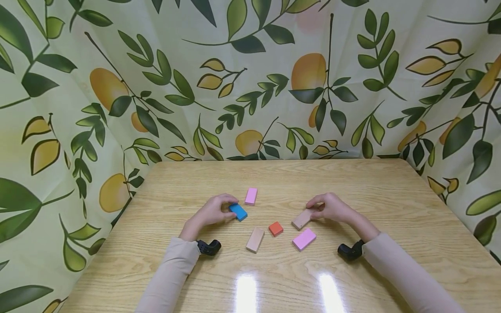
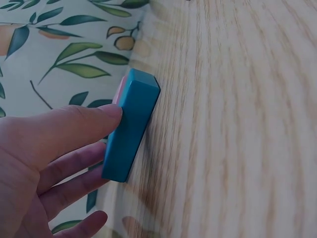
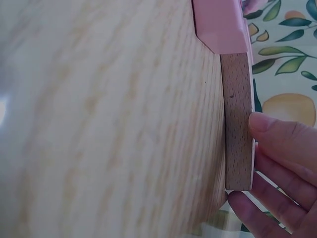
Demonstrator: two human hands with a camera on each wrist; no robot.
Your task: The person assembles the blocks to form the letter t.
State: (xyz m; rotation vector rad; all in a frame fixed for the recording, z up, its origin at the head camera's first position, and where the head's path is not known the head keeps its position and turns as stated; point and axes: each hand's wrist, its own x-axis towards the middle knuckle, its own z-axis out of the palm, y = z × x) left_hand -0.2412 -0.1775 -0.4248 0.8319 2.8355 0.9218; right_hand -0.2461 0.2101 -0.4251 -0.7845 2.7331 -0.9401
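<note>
In the head view my left hand (image 1: 213, 211) pinches a blue block (image 1: 238, 211) on the wooden table. The left wrist view has the thumb on the near side of this blue block (image 2: 132, 126), with the other fingers partly behind it. My right hand (image 1: 332, 208) holds one end of a plain wooden block (image 1: 301, 220) between thumb and fingers. Seen from the right wrist, that wooden block (image 3: 237, 124) lies on the table, its far end by a pink block (image 3: 221, 25). An orange-red block (image 1: 275, 228) lies between the hands.
A pink block (image 1: 251, 196) lies just beyond the blue one. Nearer to me are a second plain wooden block (image 1: 255, 240) and another pink block (image 1: 304, 239). Leaf-patterned cloth (image 1: 250, 87) hangs behind and beside the table (image 1: 274, 174).
</note>
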